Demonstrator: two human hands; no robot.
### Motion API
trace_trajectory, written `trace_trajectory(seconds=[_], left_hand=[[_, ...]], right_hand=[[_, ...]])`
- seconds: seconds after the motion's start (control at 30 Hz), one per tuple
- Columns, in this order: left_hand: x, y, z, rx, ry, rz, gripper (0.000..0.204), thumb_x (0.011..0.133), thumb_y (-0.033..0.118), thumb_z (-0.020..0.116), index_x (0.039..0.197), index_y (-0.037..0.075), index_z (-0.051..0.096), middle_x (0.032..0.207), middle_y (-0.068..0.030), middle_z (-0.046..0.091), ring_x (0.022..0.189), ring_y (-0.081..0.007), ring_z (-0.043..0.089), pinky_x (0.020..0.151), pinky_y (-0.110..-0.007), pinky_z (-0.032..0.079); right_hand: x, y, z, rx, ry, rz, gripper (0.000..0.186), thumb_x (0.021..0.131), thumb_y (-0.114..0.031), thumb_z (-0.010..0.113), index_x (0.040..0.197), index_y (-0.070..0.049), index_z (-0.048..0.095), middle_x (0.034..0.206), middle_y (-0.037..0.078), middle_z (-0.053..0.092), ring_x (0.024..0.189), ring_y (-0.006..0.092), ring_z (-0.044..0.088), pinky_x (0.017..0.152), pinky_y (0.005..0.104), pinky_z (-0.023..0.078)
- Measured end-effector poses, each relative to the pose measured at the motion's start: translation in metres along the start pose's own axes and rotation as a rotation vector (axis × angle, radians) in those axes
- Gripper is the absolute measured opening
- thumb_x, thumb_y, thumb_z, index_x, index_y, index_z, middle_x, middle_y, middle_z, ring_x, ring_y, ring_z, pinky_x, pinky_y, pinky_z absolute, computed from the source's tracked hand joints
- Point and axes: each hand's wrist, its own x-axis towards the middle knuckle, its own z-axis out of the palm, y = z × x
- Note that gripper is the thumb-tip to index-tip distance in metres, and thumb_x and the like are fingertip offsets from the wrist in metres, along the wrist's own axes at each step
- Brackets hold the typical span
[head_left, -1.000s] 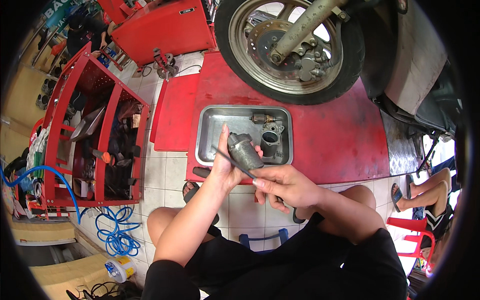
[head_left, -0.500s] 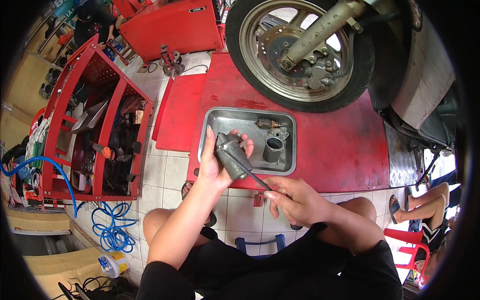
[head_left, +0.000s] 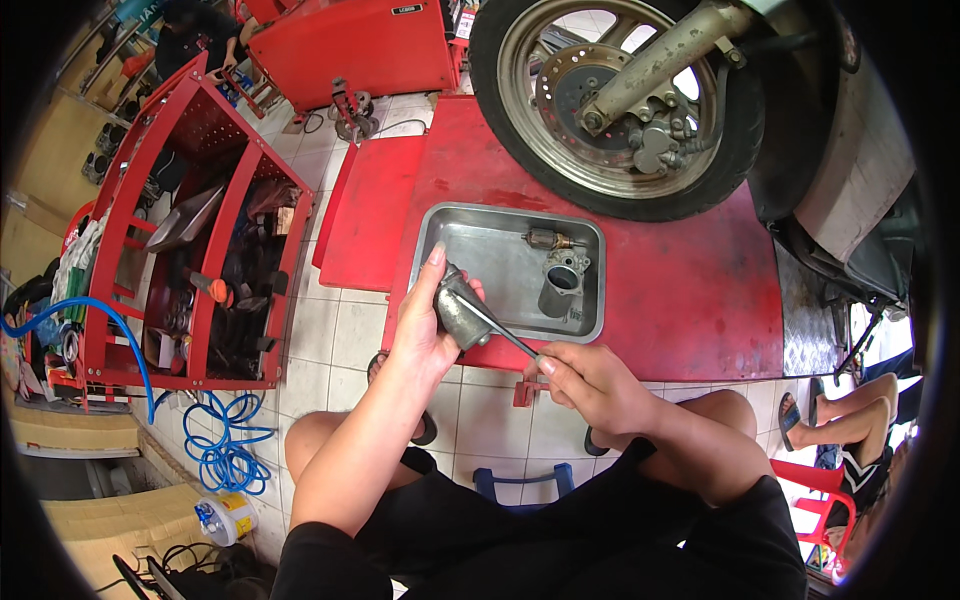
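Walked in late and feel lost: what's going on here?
A person's left hand grips a grey cylindrical metal housing by the near edge of a metal tray. The right hand holds a thin dark rod, which overlaps the housing in this view. In the tray are an armature and a flanged metal cylinder; a motorcycle's front wheel stands beyond.

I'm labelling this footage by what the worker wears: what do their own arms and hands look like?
The left hand and right hand are bare, without gloves. Both forearms are uncovered too, up to the plain black left sleeve and right sleeve, which are short and end near the elbows. I can make out no watch, bracelet or ring.
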Motion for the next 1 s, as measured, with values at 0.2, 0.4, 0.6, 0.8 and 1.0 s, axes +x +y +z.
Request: trace_trajectory(seconds=[0.2,0.4,0.6,0.8,1.0], left_hand=[[-0.004,0.001,0.000,-0.010,0.018,0.030,0.040,0.087,0.035,0.080,0.100,0.006,0.057,0.086,-0.0067,0.059,0.079,-0.0213,0.065,0.073,-0.038,0.061],[-0.005,0.003,0.002,-0.043,0.016,0.021,0.039,0.087,0.035,0.081,0.099,0.007,0.057,0.083,-0.0066,0.059,0.077,-0.0215,0.065,0.070,-0.038,0.061],[-0.002,0.003,-0.002,-0.050,0.041,0.010,0.039,0.086,0.036,0.081,0.096,0.006,0.057,0.082,-0.0073,0.059,0.077,-0.0216,0.066,0.070,-0.038,0.061],[-0.005,0.004,-0.004,-0.028,0.030,0.015,0.042,0.086,0.039,0.081,0.096,0.006,0.057,0.082,-0.0081,0.059,0.077,-0.0216,0.066,0.071,-0.037,0.061],[-0.005,0.005,-0.003,-0.044,0.048,0.006,0.042,0.085,0.040,0.081,0.096,0.006,0.058,0.082,-0.0072,0.059,0.076,-0.0212,0.065,0.071,-0.036,0.061]], right_hand=[[0.005,0.001,0.004,0.051,0.028,0.026,0.032,0.109,-0.020,0.042,0.113,0.005,0.061,0.071,0.004,0.055,0.067,0.0110,0.054,0.068,0.0321,0.053],[0.009,0.005,0.004,0.055,-0.020,0.047,0.036,0.110,-0.025,0.040,0.112,0.005,0.060,0.069,0.003,0.053,0.068,0.0113,0.055,0.070,0.0314,0.052],[0.012,0.009,0.003,0.152,-0.073,0.075,0.039,0.110,-0.028,0.038,0.110,0.003,0.060,0.069,0.001,0.048,0.069,0.0113,0.053,0.072,0.0318,0.051],[0.016,0.009,0.006,0.156,-0.091,0.103,0.036,0.110,-0.027,0.038,0.107,0.002,0.059,0.070,0.001,0.048,0.068,0.0114,0.052,0.073,0.0312,0.051],[0.015,0.009,0.008,0.148,-0.055,0.125,0.036,0.110,-0.028,0.039,0.107,0.003,0.059,0.071,0.002,0.051,0.068,0.0115,0.054,0.070,0.0306,0.050]])
